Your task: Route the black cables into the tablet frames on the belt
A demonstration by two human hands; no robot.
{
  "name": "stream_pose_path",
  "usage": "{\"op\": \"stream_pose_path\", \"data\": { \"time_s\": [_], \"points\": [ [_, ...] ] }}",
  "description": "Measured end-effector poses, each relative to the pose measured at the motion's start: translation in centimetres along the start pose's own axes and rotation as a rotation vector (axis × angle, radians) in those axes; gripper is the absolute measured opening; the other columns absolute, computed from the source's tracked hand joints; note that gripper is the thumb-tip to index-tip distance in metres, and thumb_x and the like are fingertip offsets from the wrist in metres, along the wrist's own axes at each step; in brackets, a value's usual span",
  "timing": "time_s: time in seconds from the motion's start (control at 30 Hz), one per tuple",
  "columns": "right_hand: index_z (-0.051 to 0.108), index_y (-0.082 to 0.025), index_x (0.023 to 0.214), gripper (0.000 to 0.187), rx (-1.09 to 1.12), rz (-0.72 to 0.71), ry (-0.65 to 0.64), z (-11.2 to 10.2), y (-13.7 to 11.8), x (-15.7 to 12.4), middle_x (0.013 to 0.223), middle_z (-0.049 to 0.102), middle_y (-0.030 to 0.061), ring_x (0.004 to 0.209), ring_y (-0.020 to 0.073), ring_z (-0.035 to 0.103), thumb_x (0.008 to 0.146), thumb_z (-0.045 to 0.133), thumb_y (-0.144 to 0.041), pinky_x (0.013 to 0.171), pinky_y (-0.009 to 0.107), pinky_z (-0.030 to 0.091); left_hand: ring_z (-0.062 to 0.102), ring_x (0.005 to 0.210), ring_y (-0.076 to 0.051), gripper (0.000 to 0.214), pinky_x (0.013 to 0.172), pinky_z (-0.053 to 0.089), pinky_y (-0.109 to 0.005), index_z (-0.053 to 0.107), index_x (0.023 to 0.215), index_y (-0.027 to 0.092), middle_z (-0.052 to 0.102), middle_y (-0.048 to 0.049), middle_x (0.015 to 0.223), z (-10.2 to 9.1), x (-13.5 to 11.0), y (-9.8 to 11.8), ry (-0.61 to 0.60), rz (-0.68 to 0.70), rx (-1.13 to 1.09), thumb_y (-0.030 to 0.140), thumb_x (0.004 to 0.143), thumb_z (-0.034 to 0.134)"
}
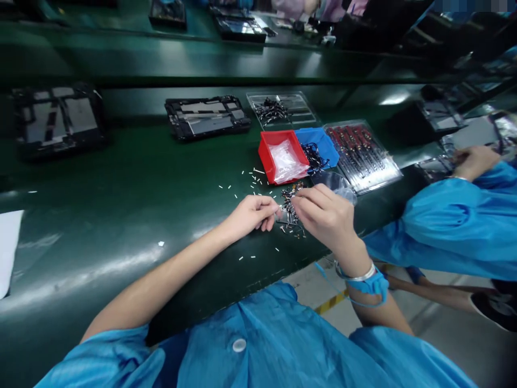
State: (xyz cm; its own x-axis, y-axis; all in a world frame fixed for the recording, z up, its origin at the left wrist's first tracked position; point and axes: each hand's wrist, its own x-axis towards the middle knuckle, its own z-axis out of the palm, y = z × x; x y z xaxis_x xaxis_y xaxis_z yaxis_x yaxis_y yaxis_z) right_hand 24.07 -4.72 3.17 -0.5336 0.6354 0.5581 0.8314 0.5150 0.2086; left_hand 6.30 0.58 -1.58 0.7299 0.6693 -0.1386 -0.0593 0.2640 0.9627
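My left hand (254,214) rests on the dark green belt (121,205) with its fingers curled in a pinch; what it holds is too small to make out. My right hand (323,215), wearing a blue wrist strap, is also pinched closed just beside it. Between the two hands lies a small heap of dark metal parts (291,207). Several tiny white slips (250,180) are scattered on the belt around them.
Behind the hands stand a red bin (283,156) with a clear bag, a blue bin (319,148) of dark parts and two clear trays (363,156). Black device frames (208,116) lie farther back. A co-worker's blue sleeve (456,226) is at right.
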Motion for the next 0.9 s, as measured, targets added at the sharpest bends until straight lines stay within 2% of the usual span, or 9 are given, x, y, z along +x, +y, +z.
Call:
{"op": "stream_pose_path", "data": {
  "time_s": [0.07, 0.13, 0.3, 0.43, 0.5, 0.6, 0.7, 0.77, 0.9],
  "points": [
    [0.068, -0.016, 0.090, 0.014, 0.077, 0.091, 0.122, 0.8, -0.7, 0.9, 0.084, 0.072, 0.0063, 0.074, 0.0159, 0.059, 0.086, 0.057, -0.009, 0.063, 0.027, 0.049, 0.045, 0.038, -0.006, 0.020, 0.041, 0.032, -0.017, 0.061, 0.075, 0.012, 0.055, 0.0027, 0.048, -0.2, 0.0, 0.2, 0.096, 0.043, -0.005, 0.021, 0.089, 0.049],
    [0.069, -0.018, 0.094, 0.015, 0.153, 0.150, 0.176, 1.6, -1.4, 1.5, 0.086, 0.073, 0.0061, 0.075, 0.0163, 0.062, 0.086, 0.059, -0.010, 0.067, 0.028, 0.052, 0.046, 0.040, -0.007, 0.022, 0.041, 0.034, -0.017, 0.061, 0.077, 0.012, 0.056, 0.0020, 0.050, -0.4, -0.1, 0.5, 0.178, 0.082, -0.011, 0.022, 0.090, 0.048],
    [0.072, -0.019, 0.088, 0.015, 0.251, 0.190, 0.170, 3.2, -2.5, 2.7, 0.082, 0.074, 0.0063, 0.074, 0.0174, 0.064, 0.087, 0.058, -0.013, 0.068, 0.031, 0.054, 0.058, 0.053, -0.011, 0.018, 0.044, 0.040, -0.018, 0.066, 0.082, 0.012, 0.062, -0.0016, 0.060, -0.7, -0.4, 1.3, 0.274, 0.156, 0.024, 0.018, 0.088, 0.050],
    [0.071, -0.018, 0.086, 0.015, 0.289, 0.232, 0.189, 3.8, -2.3, 3.5, 0.079, 0.074, 0.0060, 0.073, 0.0170, 0.065, 0.086, 0.057, -0.013, 0.069, 0.031, 0.053, 0.064, 0.066, -0.015, 0.024, 0.050, 0.046, -0.020, 0.071, 0.095, 0.015, 0.068, -0.0030, 0.073, -1.2, -0.6, 1.7, 0.329, 0.217, 0.213, 0.011, 0.086, 0.049],
    [0.070, -0.017, 0.081, 0.016, 0.280, 0.242, 0.173, 4.3, -1.7, 4.0, 0.076, 0.073, 0.0052, 0.071, 0.0164, 0.065, 0.086, 0.055, -0.013, 0.068, 0.029, 0.052, 0.066, 0.068, -0.015, 0.026, 0.051, 0.047, -0.020, 0.072, 0.097, 0.014, 0.071, -0.0045, 0.077, -1.6, -0.5, 1.8, 0.347, 0.192, 0.263, 0.009, 0.086, 0.048],
    [0.070, -0.017, 0.075, 0.020, 0.161, 0.336, 0.133, 5.3, 0.1, 4.4, 0.070, 0.072, 0.0052, 0.066, 0.0168, 0.064, 0.086, 0.053, -0.016, 0.063, 0.029, 0.049, 0.067, 0.066, -0.016, 0.031, 0.047, 0.047, -0.020, 0.066, 0.110, 0.008, 0.072, -0.0095, 0.084, -2.2, -0.1, 2.0, 0.363, 0.054, 0.162, 0.005, 0.087, 0.045],
    [0.072, -0.014, 0.088, 0.021, 0.016, 0.449, 0.123, 6.1, 1.6, 4.5, 0.075, 0.073, 0.0089, 0.068, 0.0206, 0.064, 0.086, 0.051, -0.017, 0.060, 0.032, 0.048, 0.069, 0.066, -0.017, 0.039, 0.046, 0.051, -0.022, 0.052, 0.126, 0.003, 0.072, -0.0140, 0.089, -2.6, 0.2, 2.1, 0.375, -0.025, -0.001, 0.005, 0.089, 0.041],
    [0.072, -0.015, 0.095, 0.022, 0.097, 0.437, 0.142, 6.2, 1.4, 4.4, 0.081, 0.074, 0.0088, 0.074, 0.0206, 0.066, 0.087, 0.051, -0.016, 0.064, 0.032, 0.050, 0.070, 0.066, -0.017, 0.041, 0.047, 0.053, -0.022, 0.046, 0.130, 0.003, 0.072, -0.0139, 0.087, -2.8, 0.3, 2.2, 0.386, -0.015, -0.088, 0.006, 0.089, 0.043],
    [0.072, -0.020, 0.086, 0.019, 0.393, 0.311, 0.150, 5.9, -1.0, 4.3, 0.080, 0.074, 0.0048, 0.077, 0.0167, 0.066, 0.090, 0.054, -0.017, 0.071, 0.031, 0.053, 0.070, 0.067, -0.018, 0.043, 0.049, 0.055, -0.022, 0.043, 0.131, 0.005, 0.071, -0.0091, 0.079, -2.8, 0.2, 2.1, 0.353, 0.071, -0.129, 0.008, 0.088, 0.047]
  ]
}}
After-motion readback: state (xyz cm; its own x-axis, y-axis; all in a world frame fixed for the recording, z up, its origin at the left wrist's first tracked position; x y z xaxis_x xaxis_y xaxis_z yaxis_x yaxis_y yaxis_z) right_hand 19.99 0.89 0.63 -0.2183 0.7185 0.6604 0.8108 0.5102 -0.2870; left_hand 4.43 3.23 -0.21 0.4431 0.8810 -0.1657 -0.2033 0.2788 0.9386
